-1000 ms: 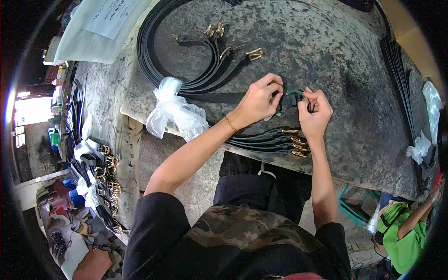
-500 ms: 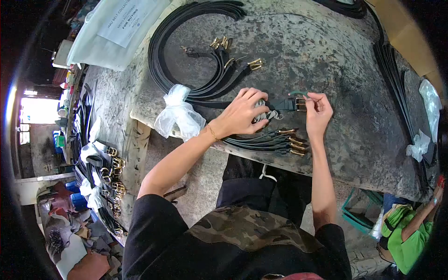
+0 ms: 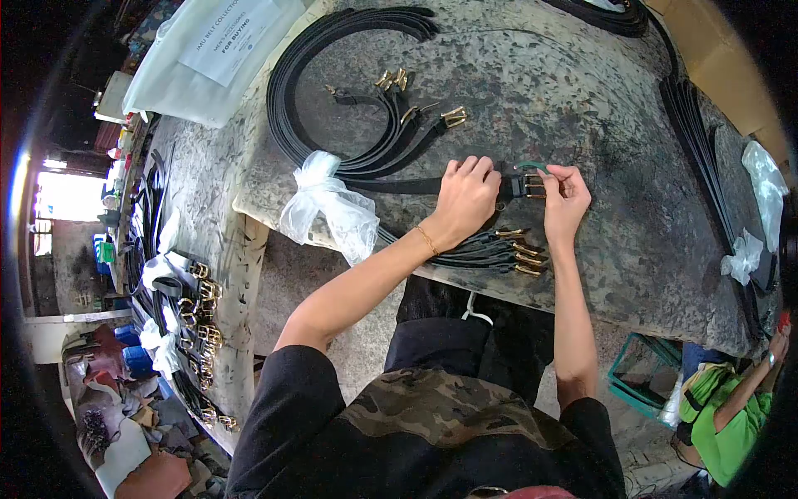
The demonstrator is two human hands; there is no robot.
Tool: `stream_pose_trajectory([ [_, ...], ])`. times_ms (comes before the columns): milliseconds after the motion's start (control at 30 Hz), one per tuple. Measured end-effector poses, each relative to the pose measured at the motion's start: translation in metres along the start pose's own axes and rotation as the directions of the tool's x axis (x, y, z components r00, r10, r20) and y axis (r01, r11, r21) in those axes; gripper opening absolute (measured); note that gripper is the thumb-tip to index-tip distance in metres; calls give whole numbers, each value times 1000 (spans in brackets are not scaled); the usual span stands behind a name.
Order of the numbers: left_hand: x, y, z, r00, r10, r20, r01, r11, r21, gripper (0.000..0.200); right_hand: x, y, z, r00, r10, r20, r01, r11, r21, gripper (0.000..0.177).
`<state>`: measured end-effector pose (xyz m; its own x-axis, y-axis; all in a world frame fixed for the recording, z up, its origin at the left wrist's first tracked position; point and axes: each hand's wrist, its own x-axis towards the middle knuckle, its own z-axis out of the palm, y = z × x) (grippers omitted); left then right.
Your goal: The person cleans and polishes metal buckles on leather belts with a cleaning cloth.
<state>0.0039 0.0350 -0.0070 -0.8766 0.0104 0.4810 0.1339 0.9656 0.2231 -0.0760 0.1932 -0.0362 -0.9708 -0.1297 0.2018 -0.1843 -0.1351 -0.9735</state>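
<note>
A black belt (image 3: pixel 399 186) lies across the table, with its gold-toned buckle (image 3: pixel 534 185) between my hands. My left hand (image 3: pixel 468 198) is closed over the belt just left of the buckle; what lies beneath the palm is hidden. Thumb and forefinger of my right hand (image 3: pixel 568 200) pinch the end of a thin, curved green strip (image 3: pixel 530 165) at the buckle's upper side. Nearer my body is a bundle of black belts (image 3: pixel 465 256), their gold-toned buckles (image 3: pixel 528 259) pointing right. White translucent wrap (image 3: pixel 320 200) is tied round belts left of my left hand.
Curved black belts (image 3: pixel 287 91) with buckles lie farther back. Another belt bundle (image 3: pixel 702 158) runs down the right side. A plastic bag with a printed sheet (image 3: pixel 224 41) sits at upper left. More buckled belts (image 3: pixel 199 333) lie left. A person in green (image 3: pixel 727 432) is at lower right.
My left hand has moved right along the belt toward the buckle, covering the small grey pieces seen under its fingers before. My right hand stays nearly still, pinching the green strip.
</note>
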Motion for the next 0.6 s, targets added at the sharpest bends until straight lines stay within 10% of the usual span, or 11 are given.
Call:
stream_pose_trajectory([
  [300, 3, -12, 5, 997, -26, 71, 36, 989, -144, 7, -7, -12, 6, 999, 32, 35, -31, 999, -27, 5],
  [600, 1, -16, 5, 997, -44, 65, 59, 963, -264, 6, -5, -4, 11, 938, -316, 142, 343, 904, -257, 9],
])
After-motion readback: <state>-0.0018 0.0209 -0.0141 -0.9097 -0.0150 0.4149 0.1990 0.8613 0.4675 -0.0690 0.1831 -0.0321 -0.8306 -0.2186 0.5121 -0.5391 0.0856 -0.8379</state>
